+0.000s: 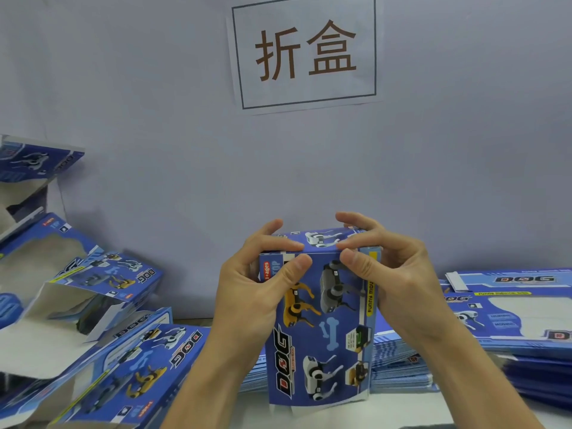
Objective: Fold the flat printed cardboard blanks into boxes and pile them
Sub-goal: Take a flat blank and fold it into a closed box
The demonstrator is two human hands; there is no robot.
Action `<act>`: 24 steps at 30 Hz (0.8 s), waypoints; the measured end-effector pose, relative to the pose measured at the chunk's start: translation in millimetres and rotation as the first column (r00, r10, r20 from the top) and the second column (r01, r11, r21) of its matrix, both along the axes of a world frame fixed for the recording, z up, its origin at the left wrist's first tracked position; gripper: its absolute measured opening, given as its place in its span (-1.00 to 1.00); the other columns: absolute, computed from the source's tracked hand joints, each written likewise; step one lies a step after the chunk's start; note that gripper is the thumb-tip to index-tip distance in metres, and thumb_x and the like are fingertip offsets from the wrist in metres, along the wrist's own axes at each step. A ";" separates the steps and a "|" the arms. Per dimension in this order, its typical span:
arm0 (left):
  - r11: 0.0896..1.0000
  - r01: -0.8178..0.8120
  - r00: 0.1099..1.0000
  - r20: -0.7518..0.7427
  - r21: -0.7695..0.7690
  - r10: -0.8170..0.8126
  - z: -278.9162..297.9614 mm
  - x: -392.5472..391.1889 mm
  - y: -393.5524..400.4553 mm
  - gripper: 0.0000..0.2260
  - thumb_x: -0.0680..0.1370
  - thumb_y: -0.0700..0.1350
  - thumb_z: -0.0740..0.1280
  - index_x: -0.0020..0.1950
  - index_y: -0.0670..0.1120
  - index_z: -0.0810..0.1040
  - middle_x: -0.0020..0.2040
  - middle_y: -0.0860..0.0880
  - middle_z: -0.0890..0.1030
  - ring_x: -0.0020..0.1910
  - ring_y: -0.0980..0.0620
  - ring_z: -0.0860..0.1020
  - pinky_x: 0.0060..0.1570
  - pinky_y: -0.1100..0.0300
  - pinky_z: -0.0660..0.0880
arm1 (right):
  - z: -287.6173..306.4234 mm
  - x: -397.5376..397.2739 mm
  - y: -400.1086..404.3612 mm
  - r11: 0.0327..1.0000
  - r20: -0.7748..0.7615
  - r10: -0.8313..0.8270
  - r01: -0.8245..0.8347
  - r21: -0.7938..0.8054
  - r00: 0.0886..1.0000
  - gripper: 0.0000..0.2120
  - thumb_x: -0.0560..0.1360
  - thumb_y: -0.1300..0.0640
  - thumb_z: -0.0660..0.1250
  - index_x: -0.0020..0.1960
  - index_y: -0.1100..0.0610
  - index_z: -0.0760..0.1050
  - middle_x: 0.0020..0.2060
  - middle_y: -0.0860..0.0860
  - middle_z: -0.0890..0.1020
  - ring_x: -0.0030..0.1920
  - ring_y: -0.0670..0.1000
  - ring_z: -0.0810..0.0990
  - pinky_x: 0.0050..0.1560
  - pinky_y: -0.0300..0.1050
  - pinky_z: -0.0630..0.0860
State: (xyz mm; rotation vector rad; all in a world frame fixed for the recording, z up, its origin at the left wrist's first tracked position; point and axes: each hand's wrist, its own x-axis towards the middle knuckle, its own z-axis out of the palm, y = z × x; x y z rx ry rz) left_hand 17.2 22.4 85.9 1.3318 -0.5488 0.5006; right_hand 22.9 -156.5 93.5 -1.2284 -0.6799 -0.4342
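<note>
A blue printed cardboard box with robot-dog pictures stands upright in the middle, its lower end near the table. My left hand grips its upper left corner, thumb on the front face and fingers over the closed top flap. My right hand grips the upper right corner the same way, thumb on the front and fingers curled over the top. A stack of flat blue blanks lies at the right. Several folded boxes are piled at the left.
A pale wall rises close behind the table, with a paper sign bearing two characters. More flat blanks lie behind the held box. A strip of white table shows at the front right.
</note>
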 end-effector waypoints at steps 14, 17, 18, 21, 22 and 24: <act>0.992 -0.119 0.993 0.024 0.043 0.118 0.4 3.8 8.4 -0.68 0.28 0.10 0.52 0.01 0.18 0.62 -0.07 -0.05 0.73 -0.19 -0.12 0.73 -0.33 0.07 0.65 | -0.6 -0.5 15.9 0.938 0.093 -0.300 0.311 -0.153 0.949 -0.70 0.38 -0.08 0.43 0.11 -0.21 0.64 0.25 -0.16 0.59 0.34 -0.06 0.51 0.29 0.18 0.48; 0.969 -0.230 0.972 0.018 -0.090 0.232 3.5 6.2 13.6 -0.73 0.24 0.12 0.54 -0.10 0.15 0.64 -0.17 -0.09 0.72 -0.25 -0.14 0.71 -0.28 -0.11 0.66 | -1.5 0.7 25.5 0.879 0.130 -0.425 0.442 -0.179 0.896 -0.63 0.38 -0.12 0.43 0.18 -0.29 0.55 0.20 -0.31 0.58 0.29 -0.27 0.47 0.32 -0.07 0.42; 0.955 -0.257 0.966 -0.001 -0.151 0.259 4.0 7.7 16.5 -0.72 0.21 0.13 0.54 -0.14 0.13 0.64 -0.18 -0.11 0.72 -0.25 -0.16 0.70 -0.22 -0.20 0.65 | -2.5 1.5 27.3 0.861 0.132 -0.460 0.478 -0.175 0.878 -0.63 0.40 -0.09 0.46 0.19 -0.28 0.54 0.19 -0.30 0.58 0.28 -0.29 0.47 0.28 -0.14 0.41; 0.891 -0.309 0.950 -0.063 -0.332 0.306 5.6 12.6 27.6 -0.74 0.19 0.14 0.57 -0.21 0.13 0.62 -0.09 -0.20 0.68 -0.15 -0.21 0.63 -0.02 -0.40 0.56 | -4.5 2.7 29.7 0.777 0.182 -0.585 0.611 -0.151 0.790 -0.65 0.46 0.08 0.50 0.19 -0.18 0.54 0.12 -0.16 0.58 0.16 -0.22 0.50 0.11 -0.39 0.38; 0.863 -0.339 0.939 -0.083 -0.374 0.333 5.4 14.6 31.2 -0.74 0.20 0.15 0.57 -0.22 0.13 0.60 -0.09 -0.17 0.68 -0.13 -0.19 0.63 0.02 -0.39 0.56 | -4.1 2.0 30.7 0.746 0.222 -0.616 0.650 -0.144 0.756 -0.70 0.47 0.11 0.49 0.14 -0.15 0.56 0.05 -0.12 0.58 0.10 -0.20 0.50 0.03 -0.46 0.36; 0.793 -0.429 0.901 -0.139 -0.433 0.411 3.6 18.6 36.2 -0.72 0.23 0.16 0.55 -0.19 0.14 0.55 -0.11 -0.05 0.67 -0.17 -0.04 0.65 0.03 -0.28 0.60 | -2.6 -1.3 36.7 0.703 0.310 -0.642 0.700 -0.125 0.701 -0.83 0.50 0.12 0.45 0.02 -0.10 0.57 -0.11 -0.11 0.58 -0.05 -0.16 0.51 -0.09 -0.48 0.34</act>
